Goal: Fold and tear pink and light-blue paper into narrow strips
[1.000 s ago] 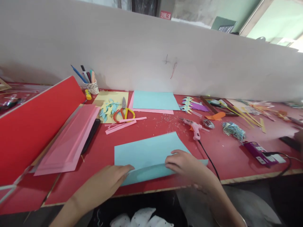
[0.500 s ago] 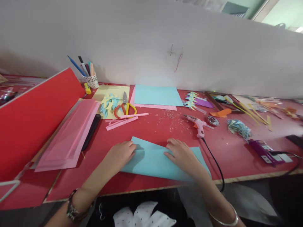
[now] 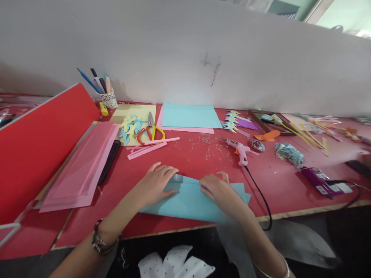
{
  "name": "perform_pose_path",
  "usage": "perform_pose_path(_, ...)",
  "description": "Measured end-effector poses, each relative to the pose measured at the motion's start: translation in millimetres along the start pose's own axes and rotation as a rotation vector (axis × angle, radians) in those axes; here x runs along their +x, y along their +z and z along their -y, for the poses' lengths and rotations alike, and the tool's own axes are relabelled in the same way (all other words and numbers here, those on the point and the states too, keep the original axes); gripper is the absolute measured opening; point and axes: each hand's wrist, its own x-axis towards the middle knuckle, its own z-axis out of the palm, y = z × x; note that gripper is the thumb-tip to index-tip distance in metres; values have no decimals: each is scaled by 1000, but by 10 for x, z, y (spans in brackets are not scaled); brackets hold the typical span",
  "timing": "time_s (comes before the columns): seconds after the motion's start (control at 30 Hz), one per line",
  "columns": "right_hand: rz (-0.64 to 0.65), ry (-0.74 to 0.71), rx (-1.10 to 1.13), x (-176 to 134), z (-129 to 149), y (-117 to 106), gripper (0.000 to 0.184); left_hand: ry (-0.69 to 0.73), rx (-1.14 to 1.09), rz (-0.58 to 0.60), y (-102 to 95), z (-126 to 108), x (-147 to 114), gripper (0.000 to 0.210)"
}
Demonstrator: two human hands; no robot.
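A sheet of light blue paper (image 3: pixel 185 204) lies folded over near the table's front edge, its upper layer a little askew from the one beneath. On its left end rests my left hand (image 3: pixel 156 183), fingers stretched out and the thumb apart, pressing along the fold. My right hand (image 3: pixel 218 191) has curled fingers and thumb closed on the upper edge of the paper, right of the middle. A pink glue gun (image 3: pixel 241 151) lies beyond my right hand. Scissors (image 3: pixel 151 133) with red and yellow handles lie beyond my left hand, beside pink paper strips (image 3: pixel 147 150).
Pink sheets (image 3: pixel 84 166) and a red board (image 3: pixel 43 150) stand at left, near a pen cup (image 3: pixel 109 99). Flat blue paper (image 3: pixel 189 116) lies at the back. To the right are a yarn bundle (image 3: pixel 289 153), a purple power strip (image 3: pixel 317 179) and a cable (image 3: pixel 261 193).
My left hand has opened its fingers and moved right along the paper. The right hand has curled more over the edge. The folded paper has shifted slightly left, its upper flap lying lower.
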Motion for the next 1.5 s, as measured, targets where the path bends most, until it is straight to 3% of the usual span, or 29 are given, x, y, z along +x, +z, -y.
perform_pose_path(0.07,-56,-112,-20,64,35,-30,14,0,-16,-6,-46,-72,26,44)
perform_pose_path(0.17,-160,-213,-72,176,105,-89,16,-60,-47,61,-117,-156,66,28)
perform_pose_path(0.27,-154,-217,-74,255,148,-161,14,-126,-41,139,-157,-163,72,24)
perform_pose_path(0.37,-152,-151,10,266,87,-203,12,-144,32,120,-188,-96,16,23)
perform_pose_path(0.47,-413,25,145,242,-91,-164,13,-218,28,52,-246,-8,-92,25)
perform_pose_path(0.53,-676,178,313,233,-220,-90,31,-303,-28,-7,-290,36,-163,28)
perform_pose_path(0.6,-837,318,593,236,-300,1,52,-376,-82,-86,-320,57,-208,30)
perform_pose_path(0.67,-807,401,946,246,-301,82,65,-411,-112,-155,-330,55,-219,31)
perform_pose_path(0.77,-623,395,1388,269,-195,135,65,-367,-129,-190,-323,27,-193,33)
perform_pose_path(0.87,-665,361,1558,300,-91,106,57,-286,-116,-195,-312,17,-171,32)
perform_pose_path(0.93,-743,358,1575,317,-66,76,48,-271,-93,-188,-304,31,-172,33)
perform_pose_path(1.03,-718,348,1589,324,-68,61,32,-259,-97,-207,-284,56,-173,30)
perform_pose_path(1.1,-709,345,1569,318,-68,74,28,-215,-122,-264,-265,59,-159,29)
perform_pose_path(1.23,-818,373,1520,305,-74,135,25,-134,-145,-346,-246,26,-132,34)
perform_pose_path(1.37,-837,416,1506,239,-219,224,23,-184,-219,-138,-241,-6,-191,45)
perform_pose_path(1.5,-769,398,1175,43,-485,194,23,-125,-264,103,-160,-74,-272,26)
